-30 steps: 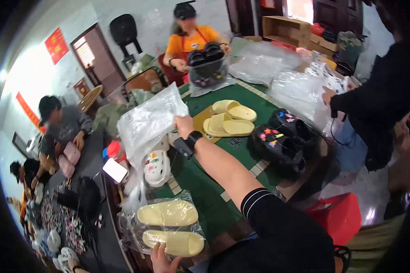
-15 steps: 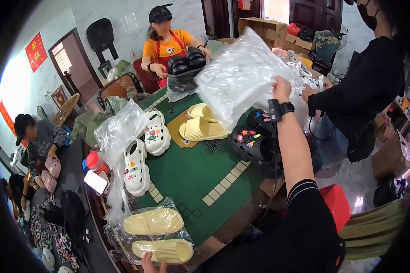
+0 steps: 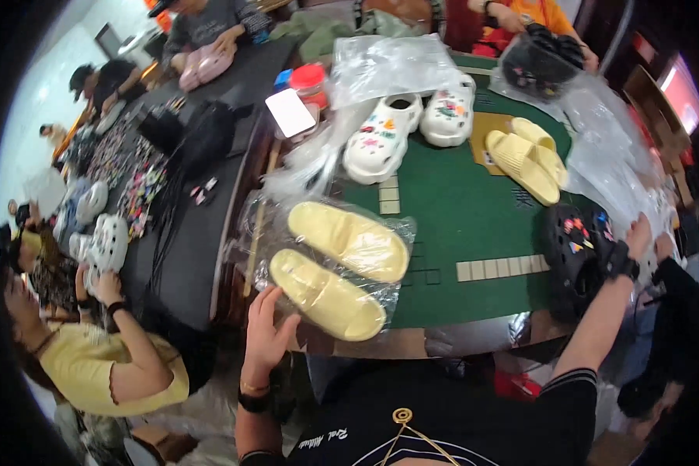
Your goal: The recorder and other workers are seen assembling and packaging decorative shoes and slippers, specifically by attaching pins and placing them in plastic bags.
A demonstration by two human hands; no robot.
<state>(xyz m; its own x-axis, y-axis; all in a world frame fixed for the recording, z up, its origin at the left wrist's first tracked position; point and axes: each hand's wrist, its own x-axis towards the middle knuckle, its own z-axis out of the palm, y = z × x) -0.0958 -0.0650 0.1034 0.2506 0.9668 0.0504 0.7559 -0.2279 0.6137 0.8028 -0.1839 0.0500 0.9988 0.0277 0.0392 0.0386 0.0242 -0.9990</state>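
A pair of pale yellow slippers lies inside a clear plastic bag at the table's near left edge. My left hand is at the bag's near edge, its fingers stretched out and apart, gripping nothing. Over at the right, my right hand is closed on the near edge of a clear plastic bag, its fingertips partly hidden. Black clogs with colourful charms sit just left of my right wrist. Unbagged yellow slippers and white clogs with charms stand farther back on the green mat.
A red-lidded jar and a white phone-like slab are beside the white clogs. On the dark table at left lie scattered charms and a black bag. Co-workers handle pink, white and black clogs around the tables.
The view has swung left and down. My right hand has lowered the raised plastic bag to the table's right side. My left hand stays by the bagged yellow slippers.
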